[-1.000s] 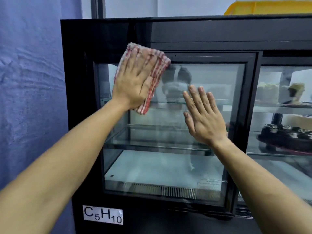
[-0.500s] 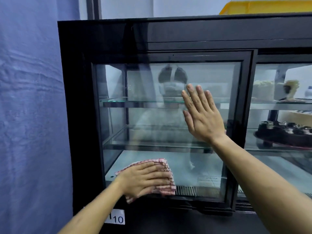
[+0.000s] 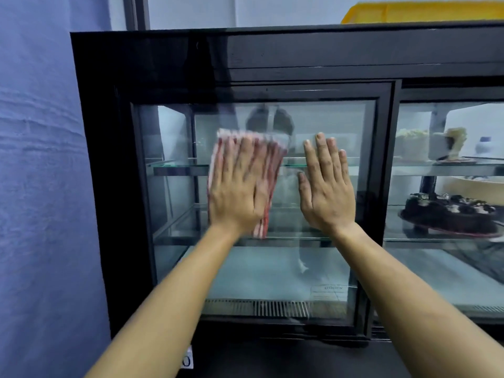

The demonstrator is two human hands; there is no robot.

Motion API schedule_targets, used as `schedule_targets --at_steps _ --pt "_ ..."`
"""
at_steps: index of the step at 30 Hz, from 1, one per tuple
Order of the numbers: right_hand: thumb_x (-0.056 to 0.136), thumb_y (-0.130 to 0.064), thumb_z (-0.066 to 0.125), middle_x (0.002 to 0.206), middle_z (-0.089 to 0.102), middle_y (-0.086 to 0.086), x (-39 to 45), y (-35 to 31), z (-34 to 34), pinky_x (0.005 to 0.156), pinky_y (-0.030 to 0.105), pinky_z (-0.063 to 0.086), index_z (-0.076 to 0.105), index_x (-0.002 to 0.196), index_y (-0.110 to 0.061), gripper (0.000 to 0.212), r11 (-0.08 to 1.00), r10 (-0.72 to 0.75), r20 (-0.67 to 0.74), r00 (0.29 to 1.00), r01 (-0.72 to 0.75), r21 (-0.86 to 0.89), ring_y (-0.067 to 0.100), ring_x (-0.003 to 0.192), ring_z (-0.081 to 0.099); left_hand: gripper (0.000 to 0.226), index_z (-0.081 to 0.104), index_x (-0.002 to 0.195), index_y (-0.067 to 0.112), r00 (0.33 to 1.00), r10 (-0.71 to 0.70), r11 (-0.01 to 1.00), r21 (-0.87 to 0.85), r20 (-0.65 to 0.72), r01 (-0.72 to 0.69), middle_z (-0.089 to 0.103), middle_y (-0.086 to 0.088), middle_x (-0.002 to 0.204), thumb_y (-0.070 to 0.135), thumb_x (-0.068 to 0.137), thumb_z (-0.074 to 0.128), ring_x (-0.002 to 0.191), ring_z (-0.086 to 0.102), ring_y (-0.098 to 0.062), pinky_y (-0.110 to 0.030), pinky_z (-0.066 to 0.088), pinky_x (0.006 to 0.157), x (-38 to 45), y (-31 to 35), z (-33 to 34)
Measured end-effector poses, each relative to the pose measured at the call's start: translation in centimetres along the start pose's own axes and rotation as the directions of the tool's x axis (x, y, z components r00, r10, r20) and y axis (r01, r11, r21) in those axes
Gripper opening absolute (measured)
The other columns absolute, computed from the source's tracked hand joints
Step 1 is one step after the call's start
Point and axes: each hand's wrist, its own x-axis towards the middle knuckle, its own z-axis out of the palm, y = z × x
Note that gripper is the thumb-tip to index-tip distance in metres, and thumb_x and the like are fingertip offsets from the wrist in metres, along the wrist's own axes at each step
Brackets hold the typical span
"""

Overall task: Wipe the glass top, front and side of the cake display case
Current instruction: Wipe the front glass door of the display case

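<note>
Blue cloth wall hung at nine o'clock of the black-framed glass cake display case. Left hand pressed the red-checked folded cloth flat-fingered against the front pane; right hand braced flat at three o'clock. Overlapping, evenly pressed strokes would probably avoid streaks.

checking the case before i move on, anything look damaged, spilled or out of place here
Nothing stands out. The glass door looks whole, the chocolate cake sits level on its shelf, and both hands lie flat on the glass, the left hand over the cloth.
</note>
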Motion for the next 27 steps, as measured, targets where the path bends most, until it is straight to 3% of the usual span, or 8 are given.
schedule_targets --at_steps 3,6,8,10,15,17,22,27 --pt "0.11 -0.024 0.039 0.172 0.014 0.014 0.0 0.7 -0.6 0.131 0.048 0.008 0.022 0.164 -0.009 0.059 0.999 -0.033 0.053 0.998 0.032 0.024 0.03 0.16 0.01 0.07 0.031 0.164 0.018 0.902 0.371 0.928 -0.068 0.22 -0.365 0.015 -0.008 0.173 0.04 0.103 0.056 0.161 0.013 -0.032 -0.051 0.001 0.131 -12.9 2.5 0.6" --pt "0.112 -0.026 0.037 0.173 0.011 0.014 -0.1 1.7 -0.9 0.131 0.047 0.008 0.018 0.165 -0.01 0.059 0.995 -0.1 0.085 0.991 0.102 -0.021 0.029 0.161 0.006 0.067 0.031 0.164 0.027 0.543 0.733 0.637 -0.134 0.41 -0.759 0.022 0.002 0.173 0.047 0.104 0.053 0.16 0.019 -0.022 -0.044 -0.001 0.131 -21.2 1.1 1.3" --pt "0.111 -0.026 0.039 0.173 0.011 0.014 -0.1 1.8 -0.7 0.131 0.047 0.009 0.019 0.165 -0.009 0.06 0.992 -0.106 0.083 0.991 0.111 -0.053 0.03 0.161 0.007 0.065 0.029 0.165 0.028 0.43 0.784 0.544 -0.162 0.448 -0.823 0.02 0.004 0.173 0.047 0.106 0.048 0.16 0.016 -0.021 -0.043 -0.003 0.131 -19.8 0.0 1.4" --pt "0.111 -0.026 0.04 0.173 0.012 0.014 -0.2 1.7 -0.5 0.131 0.048 0.01 0.019 0.165 -0.008 0.061 0.992 -0.096 0.076 0.992 0.101 -0.069 0.03 0.16 0.008 0.062 0.029 0.165 0.028 0.464 0.777 0.574 -0.177 0.425 -0.799 0.021 0.002 0.173 0.046 0.107 0.044 0.161 0.013 -0.024 -0.046 0.001 0.132 -15.1 -1.1 1.2" --pt "0.111 -0.027 0.036 0.173 0.012 0.014 -0.2 1.4 -0.5 0.131 0.046 0.006 0.018 0.165 -0.008 0.06 0.993 -0.081 0.076 0.994 0.087 -0.085 0.03 0.16 0.008 0.057 0.034 0.163 0.019 0.866 0.463 0.879 0.029 0.187 -0.476 0.029 -0.013 0.169 0.04 0.11 0.037 0.158 0.022 -0.038 -0.057 0.016 0.128 4.4 -5.6 -1.1" --pt "0.111 -0.028 0.035 0.172 0.013 0.015 -0.2 1.4 -0.6 0.131 0.046 0.006 0.018 0.165 -0.007 0.06 0.992 -0.082 0.071 0.994 0.089 -0.094 0.031 0.16 0.01 0.056 0.035 0.163 0.019 0.953 0.299 0.949 0.09 0.056 -0.303 0.03 -0.016 0.168 0.036 0.11 0.04 0.156 0.024 -0.042 -0.056 0.017 0.128 9.6 -6.7 -1.5" --pt "0.112 -0.03 0.03 0.172 0.013 0.015 -0.5 1.4 -0.7 0.131 0.046 0.003 0.016 0.165 -0.007 0.06 0.989 -0.061 0.084 0.995 0.071 -0.127 0.033 0.16 0.012 0.061 0.027 0.165 0.016 1.0 0.007 0.998 0.064 -0.015 -0.006 0.021 -0.014 0.172 0.033 0.108 0.042 0.159 0.014 -0.039 -0.053 0.009 0.13 5.6 -3.0 -0.6" --pt "0.111 -0.029 0.03 0.172 0.014 0.014 -0.4 1.6 -0.8 0.131 0.047 0.006 0.016 0.165 -0.008 0.059 0.991 -0.081 0.093 0.992 0.091 -0.102 0.032 0.16 0.011 0.064 0.034 0.163 0.019 0.88 0.405 0.914 -0.078 0.249 -0.399 0.027 -0.009 0.171 0.041 0.105 0.051 0.159 0.019 -0.034 -0.053 0.009 0.13 -14.1 0.3 0.3"
